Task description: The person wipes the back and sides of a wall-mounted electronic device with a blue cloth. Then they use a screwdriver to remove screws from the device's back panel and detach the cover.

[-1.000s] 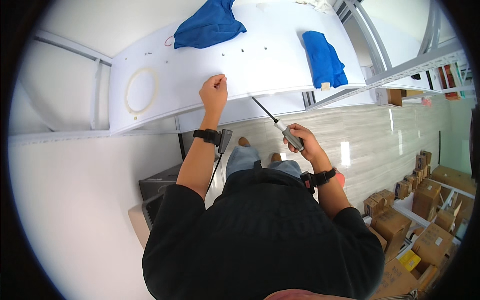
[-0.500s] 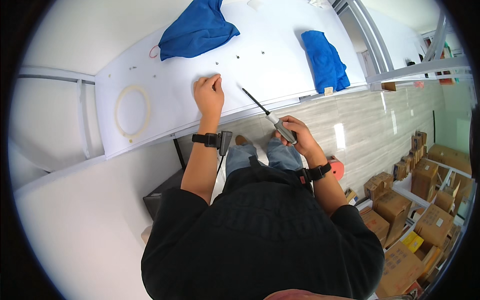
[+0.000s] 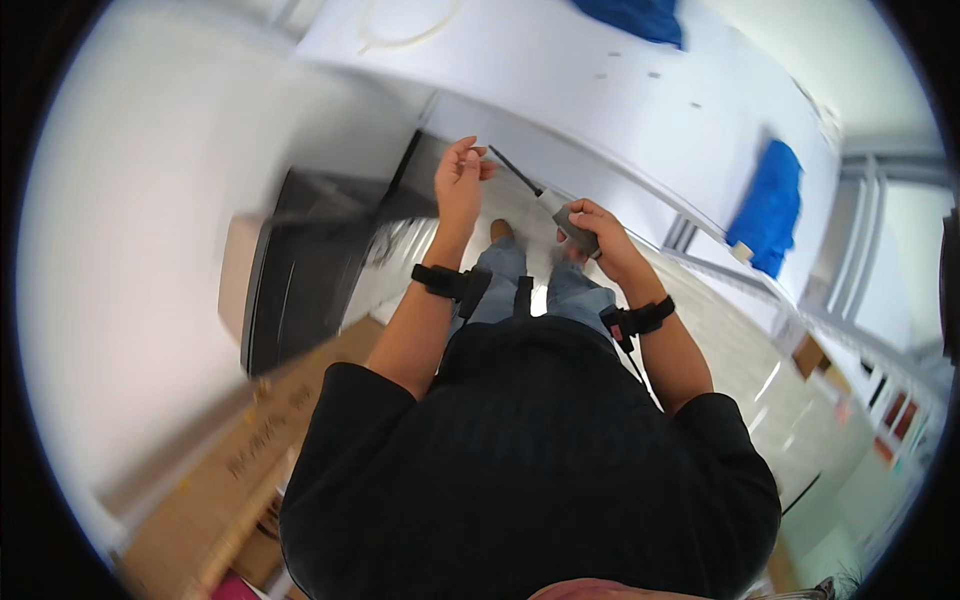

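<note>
My right hand (image 3: 601,231) is wrapped around the grey handle of a screwdriver (image 3: 561,212). The dark shaft points up and to the left, and its tip ends right beside the fingertips of my left hand (image 3: 463,178). Thumb and finger of the left hand are pinched close to that tip, with the other fingers loosely bent. Something small and dark may sit in the pinch, but blur hides what it is. Both hands are raised in front of the table's near edge, over the floor.
The white table (image 3: 560,95) stretches along the top, carrying several small blurred metal pieces, a blue cloth (image 3: 640,18), a folded blue cloth (image 3: 768,208) and a pale ring (image 3: 412,42). A black case (image 3: 305,285) stands at left, above a long cardboard box (image 3: 245,460).
The view has swung left, so the table now lies higher and to the right. My left hand has left the tabletop and come to the screwdriver's tip; the right hand still holds the handle.
</note>
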{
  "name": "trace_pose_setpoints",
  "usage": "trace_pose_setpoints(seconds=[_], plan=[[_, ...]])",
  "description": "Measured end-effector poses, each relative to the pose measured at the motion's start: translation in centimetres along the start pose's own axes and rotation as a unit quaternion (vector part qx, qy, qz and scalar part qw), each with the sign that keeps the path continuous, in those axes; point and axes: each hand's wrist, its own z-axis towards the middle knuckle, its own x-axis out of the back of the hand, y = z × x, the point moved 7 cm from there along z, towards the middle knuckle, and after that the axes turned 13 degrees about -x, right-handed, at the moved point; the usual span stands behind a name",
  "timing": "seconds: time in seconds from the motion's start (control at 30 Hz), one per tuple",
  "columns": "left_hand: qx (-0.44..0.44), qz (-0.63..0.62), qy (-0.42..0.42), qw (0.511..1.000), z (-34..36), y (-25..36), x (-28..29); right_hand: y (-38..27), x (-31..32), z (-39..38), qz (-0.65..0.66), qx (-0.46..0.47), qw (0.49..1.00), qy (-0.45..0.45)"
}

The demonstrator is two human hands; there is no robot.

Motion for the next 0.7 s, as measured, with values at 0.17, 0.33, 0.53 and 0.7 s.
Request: trace_pose_setpoints(seconds=[0.17,0.33,0.53,0.7], plan=[[0.159,-0.228,0.145,0.95,-7.6,-0.6,10.4,3.6,-9.2,4.1,-0.099,-0.072,0.989,-0.083],[0.134,-0.249,0.22,0.934,-14.4,-1.8,20.5,12.3,-17.4,7.5,-0.18,-0.127,0.97,-0.102],[0.176,-0.263,0.304,0.899,-23.1,-5.8,32.9,24.9,-24.1,10.6,-0.178,-0.195,0.959,-0.101],[0.22,-0.266,0.322,0.882,-28.5,-8.8,40.4,32.2,-27.6,11.2,-0.147,-0.238,0.957,-0.073]])
